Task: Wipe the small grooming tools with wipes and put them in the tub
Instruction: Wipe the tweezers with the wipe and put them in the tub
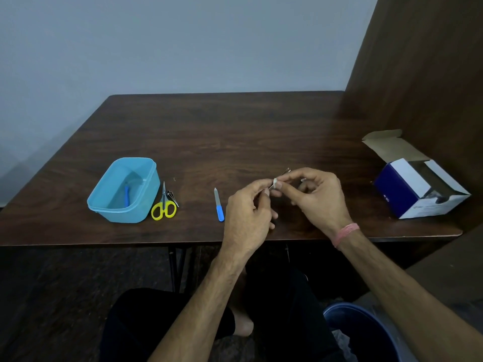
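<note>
Silver slim tool [285,171], white wipe [275,182] around it, pinched between both hands' fingers [279,184].

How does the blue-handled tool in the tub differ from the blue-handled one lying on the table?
The tool in the tub lies inside the blue tub, only partly visible; the nail file lies flat on the bare table, its metal blade showing fully. Both have blue handles.

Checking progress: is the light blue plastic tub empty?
Not empty. The light blue plastic tub holds one blue-handled tool lying on its floor.
</note>
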